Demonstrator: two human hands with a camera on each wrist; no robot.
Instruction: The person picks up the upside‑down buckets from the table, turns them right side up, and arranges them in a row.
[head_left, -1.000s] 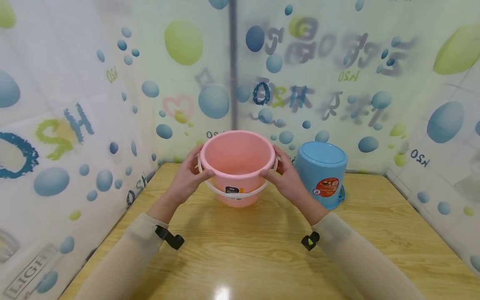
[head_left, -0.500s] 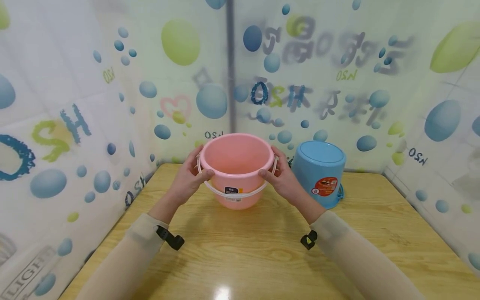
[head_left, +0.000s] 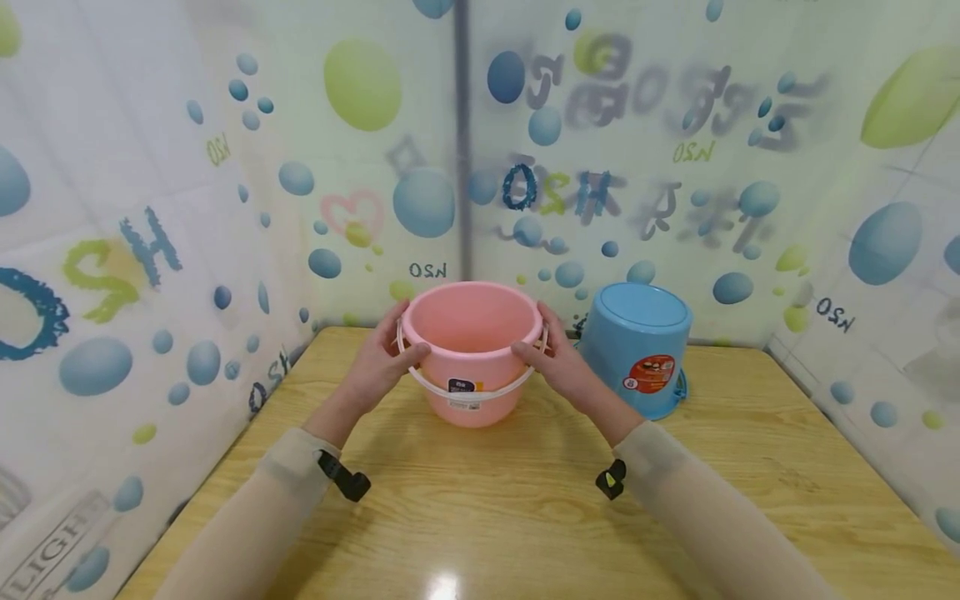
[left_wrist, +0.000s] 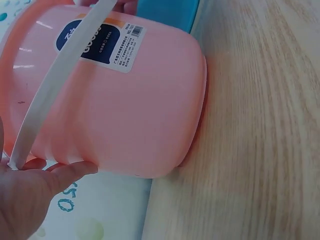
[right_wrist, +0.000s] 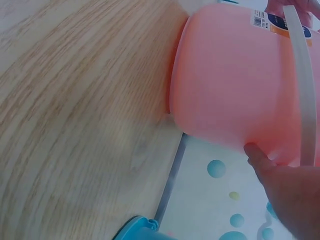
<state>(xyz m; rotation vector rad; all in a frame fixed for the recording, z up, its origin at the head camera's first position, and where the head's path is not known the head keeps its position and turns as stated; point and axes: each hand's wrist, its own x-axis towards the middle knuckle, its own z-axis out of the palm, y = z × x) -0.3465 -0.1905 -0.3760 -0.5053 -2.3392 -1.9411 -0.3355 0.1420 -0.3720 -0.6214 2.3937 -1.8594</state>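
Note:
A pink plastic bucket (head_left: 480,371) with its mouth up is held between both hands. My left hand (head_left: 377,364) grips the left side at the rim, thumb in front and fingers behind. On the opposite side my right hand (head_left: 558,362) grips the rim the same way. The bucket's white handle (left_wrist: 46,97) hangs down across the front, over a dark blue and white label (left_wrist: 107,42). In both wrist views the bucket's base is right at the wooden table (left_wrist: 260,120), with a thin reddish shadow along it.
To the right of the pink bucket a blue bucket (head_left: 611,358) stands upside down on the table, with a red round sticker and its handle low at the side. Behind the table hangs a white curtain (head_left: 360,158) printed with blue and green dots.
Both hands have lowered the pink bucket a little toward the table, and its rim sits lower in view. The blue bucket has stayed in place.

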